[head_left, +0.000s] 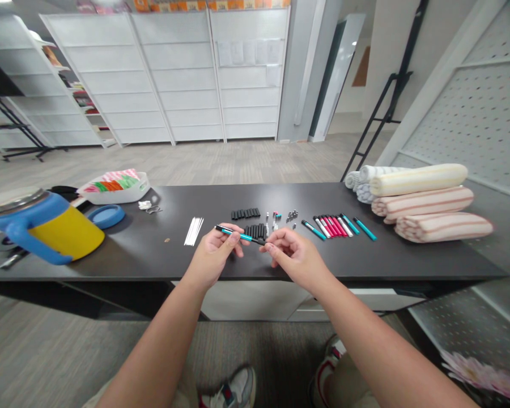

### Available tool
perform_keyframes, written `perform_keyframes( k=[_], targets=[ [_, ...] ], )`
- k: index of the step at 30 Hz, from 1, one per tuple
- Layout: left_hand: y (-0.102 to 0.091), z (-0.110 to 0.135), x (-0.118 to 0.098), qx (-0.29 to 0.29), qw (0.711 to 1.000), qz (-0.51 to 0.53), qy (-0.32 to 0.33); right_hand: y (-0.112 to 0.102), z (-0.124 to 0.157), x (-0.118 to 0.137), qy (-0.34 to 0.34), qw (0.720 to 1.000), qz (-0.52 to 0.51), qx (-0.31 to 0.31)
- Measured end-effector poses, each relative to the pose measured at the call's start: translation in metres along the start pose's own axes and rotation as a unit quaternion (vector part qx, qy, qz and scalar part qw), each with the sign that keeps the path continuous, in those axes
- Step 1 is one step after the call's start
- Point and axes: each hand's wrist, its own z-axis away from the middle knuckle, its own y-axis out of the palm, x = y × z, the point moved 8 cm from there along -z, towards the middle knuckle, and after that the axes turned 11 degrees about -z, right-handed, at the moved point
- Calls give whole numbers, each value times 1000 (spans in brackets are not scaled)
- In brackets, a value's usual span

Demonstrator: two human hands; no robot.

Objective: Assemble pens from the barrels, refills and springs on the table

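Note:
A teal pen [245,237] with black ends is held level just above the table's front part. My left hand [215,255] grips its barrel between thumb and fingers. At the black right end, the fingertips of my right hand [297,255] pinch the pen. Behind my hands lie two rows of short black tubes [245,213]. Small metal and coloured parts [292,215] are spread beside them. Thin white sticks [194,231] lie left of my hands. To the right is a row of red, white and teal pens [334,225].
The dark table [165,198] also bears a blue-and-yellow mug [68,229], a blue lid [106,216] and a white basket [114,196] of colourful packets at left. Rolled striped towels [425,204] are stacked at right. White shelving [174,79] stands beyond.

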Motion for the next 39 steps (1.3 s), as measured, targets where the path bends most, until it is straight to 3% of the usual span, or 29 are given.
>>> perform_keyframes(
  k=[13,21,27,39],
  targets=[
    [2,1,1,20,1000,-16,-8,3,1,1,0,1000,26,13],
    [-7,-5,4,-57,994,81,-56,14,3,5,-45,990,118,57],
    [-10,-7,8,-71,987,125,-67,4,1,4,-38,993,109,-9],
    [-6,-5,6,-64,990,104,-70,2,1,5,-30,991,129,-15]
  ],
)
